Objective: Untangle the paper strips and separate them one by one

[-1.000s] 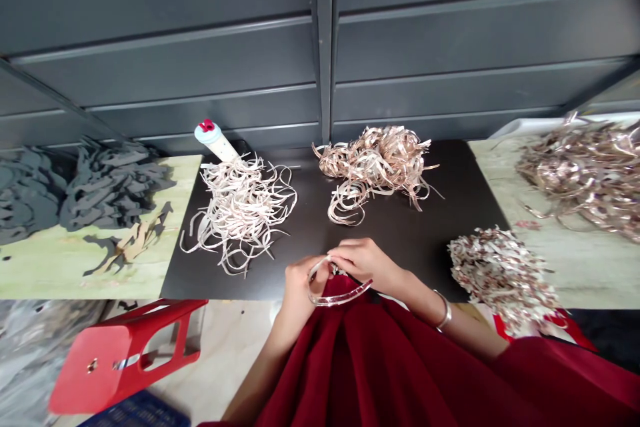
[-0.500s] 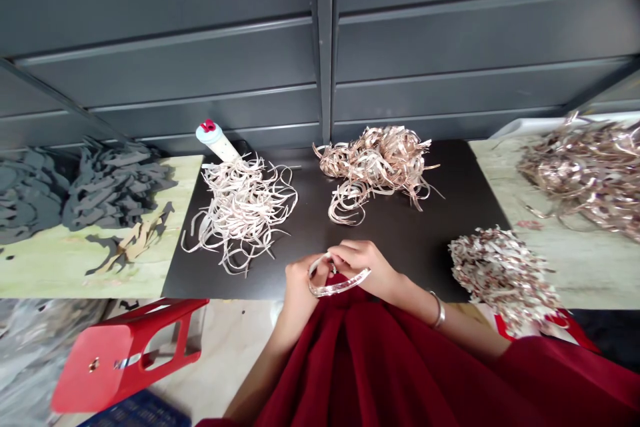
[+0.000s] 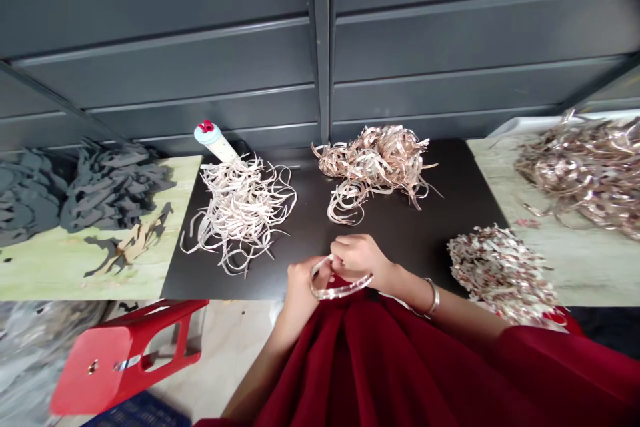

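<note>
A thin metallic strip, pale on one face and shiny on the other, curves in a loop between my hands at the table's front edge. My left hand is closed on one part of it, and the fingers of my right hand pinch it close by. The fingertips nearly meet, so the gripped part is hidden. Beyond my hands, a tangle of whitish strips lies on the left of the black mat. A heap of rose-gold strips lies at the back.
A white bottle with a red-topped lid leans by the back panel. Dark grey cut pieces are piled at left. At right lie a bundle of short strips and a larger shiny heap. A red stool stands below.
My right hand has turned slightly, its fingers curling further in, and the strip's loop has shifted a little. My left hand stays nearly in place.
</note>
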Available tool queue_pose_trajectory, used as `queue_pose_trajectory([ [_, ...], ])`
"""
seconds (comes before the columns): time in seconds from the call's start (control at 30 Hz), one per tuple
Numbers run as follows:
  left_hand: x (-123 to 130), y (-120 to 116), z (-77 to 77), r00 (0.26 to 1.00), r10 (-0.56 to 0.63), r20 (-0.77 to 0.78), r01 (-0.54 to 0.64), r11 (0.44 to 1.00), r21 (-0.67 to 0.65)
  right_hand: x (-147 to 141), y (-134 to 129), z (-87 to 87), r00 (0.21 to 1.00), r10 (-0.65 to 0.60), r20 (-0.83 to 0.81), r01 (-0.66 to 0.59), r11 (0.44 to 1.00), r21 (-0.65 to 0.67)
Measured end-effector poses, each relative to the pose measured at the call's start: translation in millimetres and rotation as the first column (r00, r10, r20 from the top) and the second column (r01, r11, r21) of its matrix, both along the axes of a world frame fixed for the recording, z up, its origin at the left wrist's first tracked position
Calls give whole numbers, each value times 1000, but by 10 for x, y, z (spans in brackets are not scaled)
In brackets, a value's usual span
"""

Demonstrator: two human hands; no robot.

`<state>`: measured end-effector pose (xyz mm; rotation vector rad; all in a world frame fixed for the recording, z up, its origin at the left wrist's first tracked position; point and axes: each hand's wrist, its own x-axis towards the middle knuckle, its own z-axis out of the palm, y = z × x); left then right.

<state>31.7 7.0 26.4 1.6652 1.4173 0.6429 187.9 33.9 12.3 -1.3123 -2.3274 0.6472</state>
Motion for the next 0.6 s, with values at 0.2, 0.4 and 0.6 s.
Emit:
queue_pose_trajectory([
  [0.2, -102, 34, 13, 996, 47, 79, -43, 998, -53, 31, -5, -43, 781, -341, -523, 20, 851, -525],
  [0.4, -115, 82, 63, 996, -93, -3, 93, 985, 146, 44, -53, 105, 838, -244, -487, 88, 943, -321],
  [0.6, -104, 122, 69, 980, 13, 201, 22, 985, -171, 118, -18, 202, 836, -262, -481, 62, 918, -392],
])
